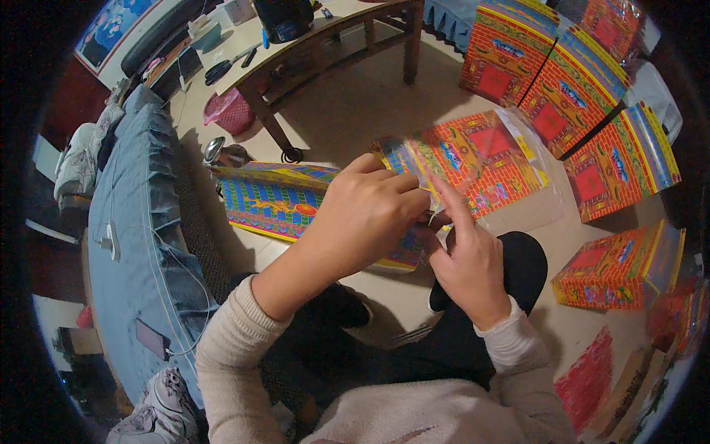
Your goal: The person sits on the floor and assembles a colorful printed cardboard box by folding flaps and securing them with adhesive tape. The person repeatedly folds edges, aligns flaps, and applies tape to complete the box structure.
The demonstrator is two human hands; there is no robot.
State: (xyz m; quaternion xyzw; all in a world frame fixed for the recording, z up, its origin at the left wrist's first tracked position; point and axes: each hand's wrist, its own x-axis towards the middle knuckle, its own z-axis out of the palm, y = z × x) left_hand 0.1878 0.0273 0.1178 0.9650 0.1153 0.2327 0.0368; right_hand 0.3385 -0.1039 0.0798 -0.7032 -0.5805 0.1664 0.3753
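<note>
My left hand [373, 207] is closed, palm down, in front of my lap, its fingertips hidden from view. Right against it, my right hand [471, 266] has its index finger stretched out and its thumb bent in. A small dark thing shows between the two hands, too small to name. Just beyond them lies a red and yellow brick-patterned printed cardboard sheet [481, 155] in a clear plastic bag [549, 194]. Below and left of my left wrist is a folded card piece with blue-green roof tiles [259, 194], partly covered by my forearm.
Several brick-patterned card boxes [617, 174] stand on the floor at the right. A wooden table [325, 55] is at the back, with a pink basket [228, 111] by its leg. On the left, a blue-covered sofa [129, 244] carries a phone [152, 339] with a cable.
</note>
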